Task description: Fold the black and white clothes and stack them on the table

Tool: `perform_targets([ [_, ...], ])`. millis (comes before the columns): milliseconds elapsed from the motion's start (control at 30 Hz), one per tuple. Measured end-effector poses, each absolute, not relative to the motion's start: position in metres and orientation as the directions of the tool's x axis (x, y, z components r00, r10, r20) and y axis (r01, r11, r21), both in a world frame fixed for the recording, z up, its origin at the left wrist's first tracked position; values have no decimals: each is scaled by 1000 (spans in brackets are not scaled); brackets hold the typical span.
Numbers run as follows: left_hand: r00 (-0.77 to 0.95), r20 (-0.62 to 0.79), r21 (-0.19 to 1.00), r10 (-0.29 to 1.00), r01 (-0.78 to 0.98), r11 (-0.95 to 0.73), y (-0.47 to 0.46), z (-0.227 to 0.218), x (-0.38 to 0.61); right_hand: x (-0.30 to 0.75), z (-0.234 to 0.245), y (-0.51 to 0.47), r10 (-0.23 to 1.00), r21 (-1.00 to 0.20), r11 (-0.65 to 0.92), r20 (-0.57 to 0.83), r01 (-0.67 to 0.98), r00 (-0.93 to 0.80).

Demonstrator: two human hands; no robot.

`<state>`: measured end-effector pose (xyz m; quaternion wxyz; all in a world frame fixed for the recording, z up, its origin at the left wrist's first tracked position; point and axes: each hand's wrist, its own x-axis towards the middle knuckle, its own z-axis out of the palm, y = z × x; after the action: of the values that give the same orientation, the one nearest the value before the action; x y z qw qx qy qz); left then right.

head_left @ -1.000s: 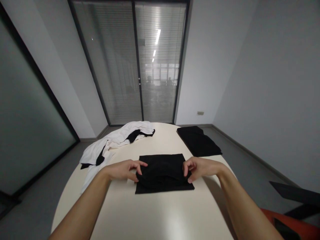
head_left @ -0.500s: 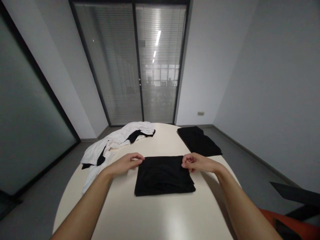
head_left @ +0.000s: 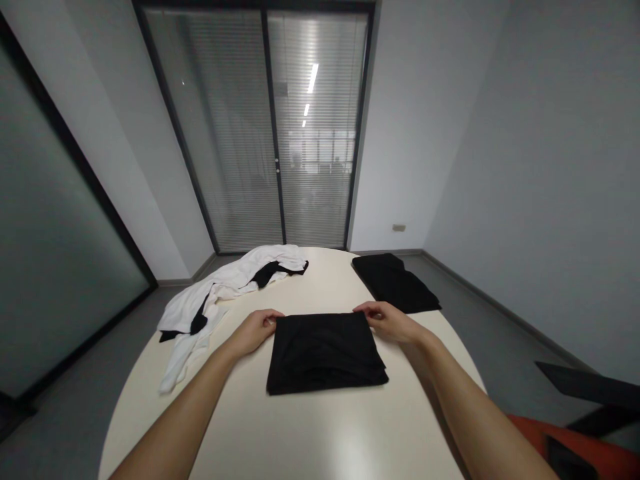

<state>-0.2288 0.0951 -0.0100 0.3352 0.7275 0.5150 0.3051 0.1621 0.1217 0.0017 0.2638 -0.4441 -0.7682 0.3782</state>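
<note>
A black garment [head_left: 324,351], folded into a flat rectangle, lies in the middle of the round cream table [head_left: 310,440]. My left hand [head_left: 254,329] pinches its far left corner, fingers closed on the cloth. At the far right corner, my right hand [head_left: 386,320] grips the same folded edge. Both hands rest low on the table, one at each side of the garment's far edge.
A heap of white and black clothes [head_left: 225,287] spreads over the table's far left. A folded black stack [head_left: 395,283] sits at the far right edge. An orange and black chair [head_left: 575,433] stands at the lower right. Glass doors with blinds [head_left: 265,133] are behind.
Both hands carried the near fold of the black garment forward to its far edge. The garment now lies flat and folded, with the hands at its far corners.
</note>
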Motion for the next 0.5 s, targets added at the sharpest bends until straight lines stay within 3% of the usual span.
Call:
perform_targets([
  [300, 277, 196, 857, 941, 418, -301, 96, -10, -226, 159, 0, 120, 871, -928, 236, 72, 287, -486],
  [500, 185, 88, 938, 979, 317, -144, 95, -9, -223, 154, -3, 122, 878, -919, 239, 67, 313, -474],
])
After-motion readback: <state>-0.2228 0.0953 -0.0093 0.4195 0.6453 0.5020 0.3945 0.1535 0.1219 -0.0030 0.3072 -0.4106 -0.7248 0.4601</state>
